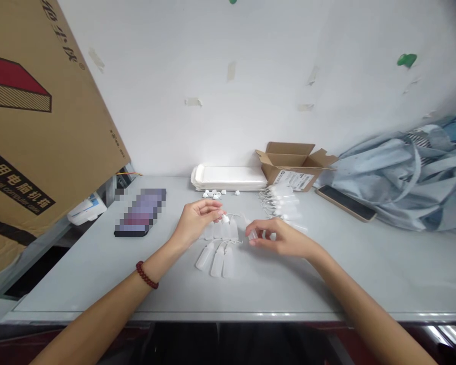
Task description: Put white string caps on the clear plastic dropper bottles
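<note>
My left hand (199, 217) pinches a small white cap (225, 218) between thumb and fingertips. Across from it, my right hand (279, 237) is closed around a small translucent plastic bottle (253, 234), partly hidden by the fingers. Under and beside my left hand lies a row of similar bottles (232, 230) with thin white tubes. Several more bottles (218, 261) lie nearer the front edge. Behind my right hand is another group of bottles (287, 209) with looped white tubes. Loose white caps (215, 194) are scattered beyond my left hand.
A white stack of flat packs (231, 177) and an open cardboard box (291, 165) stand against the wall. One phone (140, 213) lies left, another (345, 203) right, near a pale blue cloth bundle (399, 177). A large carton (41, 126) leans at the left.
</note>
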Available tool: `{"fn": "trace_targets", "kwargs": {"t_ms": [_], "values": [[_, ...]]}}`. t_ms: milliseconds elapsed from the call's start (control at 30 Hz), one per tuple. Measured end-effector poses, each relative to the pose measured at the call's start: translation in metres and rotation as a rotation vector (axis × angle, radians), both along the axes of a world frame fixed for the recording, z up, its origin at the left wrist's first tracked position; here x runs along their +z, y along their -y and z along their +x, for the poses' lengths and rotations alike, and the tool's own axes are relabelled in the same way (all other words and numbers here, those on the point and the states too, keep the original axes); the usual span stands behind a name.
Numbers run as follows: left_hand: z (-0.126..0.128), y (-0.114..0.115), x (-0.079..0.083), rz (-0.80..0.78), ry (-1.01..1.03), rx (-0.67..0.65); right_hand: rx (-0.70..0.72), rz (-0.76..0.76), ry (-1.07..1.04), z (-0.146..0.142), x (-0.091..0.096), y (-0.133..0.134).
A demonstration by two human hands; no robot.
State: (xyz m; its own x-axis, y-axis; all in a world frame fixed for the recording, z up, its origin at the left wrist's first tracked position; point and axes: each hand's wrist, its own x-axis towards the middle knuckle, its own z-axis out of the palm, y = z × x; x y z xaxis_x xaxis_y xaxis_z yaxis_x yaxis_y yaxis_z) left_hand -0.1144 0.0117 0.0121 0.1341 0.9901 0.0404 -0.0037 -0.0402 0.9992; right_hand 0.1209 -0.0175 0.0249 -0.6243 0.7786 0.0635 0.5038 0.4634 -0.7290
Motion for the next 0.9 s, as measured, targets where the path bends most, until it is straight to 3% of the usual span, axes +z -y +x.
{"fn": "trace_targets", "kwargs": {"t_ms": [200,733,900], "values": [[0.003,0.004,0.001,-0.045,0.068,-0.056,-0.006,-0.040,-0.196,-0.017,-0.003,0.008],[0.002,0.006,0.003,-0.038,0.048,-0.125,0.052,-0.206,-0.261,-0.021,-0.007,0.008],[0.002,0.007,0.002,-0.059,0.016,-0.224,0.086,-0.284,-0.353,-0.020,-0.005,0.007]]}}
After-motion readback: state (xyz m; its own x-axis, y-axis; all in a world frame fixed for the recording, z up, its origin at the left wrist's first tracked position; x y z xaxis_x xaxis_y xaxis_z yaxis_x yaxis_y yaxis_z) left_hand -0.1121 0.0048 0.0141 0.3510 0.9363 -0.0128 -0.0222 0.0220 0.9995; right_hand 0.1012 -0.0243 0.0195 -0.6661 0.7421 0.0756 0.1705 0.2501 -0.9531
